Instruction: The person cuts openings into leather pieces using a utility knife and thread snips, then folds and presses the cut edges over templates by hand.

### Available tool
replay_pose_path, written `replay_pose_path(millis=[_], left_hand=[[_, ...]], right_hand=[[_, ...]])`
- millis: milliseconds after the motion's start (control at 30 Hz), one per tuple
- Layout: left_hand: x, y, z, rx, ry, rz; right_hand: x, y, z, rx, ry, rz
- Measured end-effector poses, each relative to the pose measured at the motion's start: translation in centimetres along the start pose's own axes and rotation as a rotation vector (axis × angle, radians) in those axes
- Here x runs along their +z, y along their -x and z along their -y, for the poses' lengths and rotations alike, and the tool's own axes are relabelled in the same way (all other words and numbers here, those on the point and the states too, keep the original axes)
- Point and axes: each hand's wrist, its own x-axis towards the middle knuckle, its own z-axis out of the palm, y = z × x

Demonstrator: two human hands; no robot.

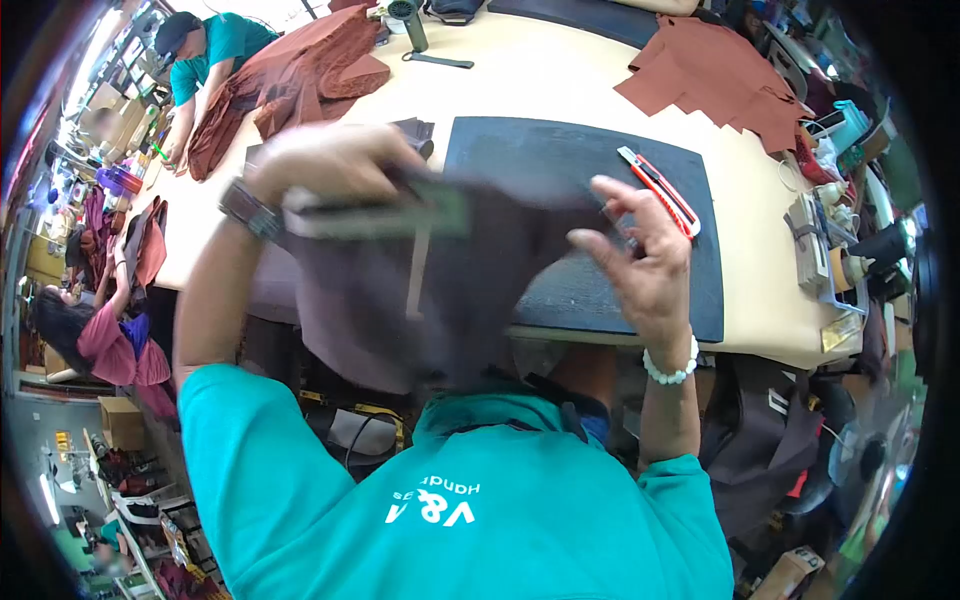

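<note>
Workshop: cutting mat (560, 165), utility knife (660, 190), brown sheets (700, 75) on worktable (765, 235)

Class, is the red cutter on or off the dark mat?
On: the cutter lies inside the edges of the dark mat, near the right hand.

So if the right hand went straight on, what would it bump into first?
Probably the dark brown piece held by the left hand, as the right hand points toward its edge. Blur and unclear depth hide whether they touch.
</note>
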Motion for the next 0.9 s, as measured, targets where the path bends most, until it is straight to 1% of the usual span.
replay_pose_path(millis=[33, 67, 100, 167, 200, 233, 300, 367, 400, 433, 467, 500, 533, 567, 600, 633, 700, 833, 900], left_hand=[[-2.0, 1.2, 2.8, -0.128, -0.154, -0.088], [-3.1, 3.5, 5.4, -0.395, -0.170, -0.270], [-4.8, 6.3, 11.9, -0.678, -0.607, -0.361], [-6.1, 12.3, 18.7, -1.011, -0.723, -0.696], [-6.3, 14.8, 21.3, -1.066, -0.766, -0.553], [-6.2, 14.5, 18.6, -1.160, -0.581, -0.404], [-2.9, 11.2, 13.8, -0.967, -0.087, -0.537], [2.2, 6.4, 12.0, -0.708, 0.642, -0.640], [5.6, 3.6, 9.1, -0.539, 0.897, -0.751], [7.3, 0.4, 5.1, -0.521, 1.120, -0.690], [10.1, -2.4, 3.0, -0.477, 1.124, -0.851], [11.4, -4.2, 0.9, -0.327, 1.275, -0.687], [13.1, -6.2, -1.3, -0.212, 1.495, -0.737], [14.5, -7.5, -2.4, -0.059, 1.648, -0.681], [14.9, -8.2, -5.1, 0.013, 1.787, -0.761], [15.5, -8.8, -6.2, 0.074, 1.882, -0.807], [16.6, -9.5, -7.2, 0.184, 1.983, -0.828], [17.2, -9.6, -7.9, 0.163, 1.901, -0.933], [17.4, -9.3, -7.9, 0.180, 1.863, -0.947]], right_hand=[[-0.1, 0.6, -0.9, 0.094, -0.097, -0.041], [-0.4, 1.1, -1.9, 0.188, -0.199, -0.081], [-0.5, 1.7, -2.9, 0.282, -0.303, -0.119], [-0.6, 3.0, -4.4, 0.366, -0.325, -0.199], [-0.8, 3.7, -4.7, 0.444, -0.356, -0.221], [-0.8, 4.4, -5.1, 0.522, -0.385, -0.243], [0.2, 6.0, -6.3, 0.610, -0.398, -0.190], [1.2, 6.3, -4.7, 0.697, -0.538, -0.105], [2.1, 6.4, -3.9, 0.695, -0.645, -0.085], [2.7, 6.3, -2.6, 0.720, -0.751, -0.050], [3.3, 6.2, -1.5, 0.731, -0.837, -0.008], [3.8, 6.1, -0.6, 0.742, -0.920, 0.029], [4.1, 5.8, 0.2, 0.774, -0.996, 0.051], [4.3, 5.7, 0.8, 0.809, -1.070, 0.070], [4.7, 5.8, 0.8, 0.818, -1.171, 0.049], [5.1, 5.8, 0.7, 0.856, -1.178, 0.010], [5.7, 6.1, 0.0, 0.844, -1.142, -0.080], [6.1, 6.4, -1.2, 0.845, -1.121, -0.149], [6.0, 6.2, -1.4, 0.824, -1.120, -0.161]])
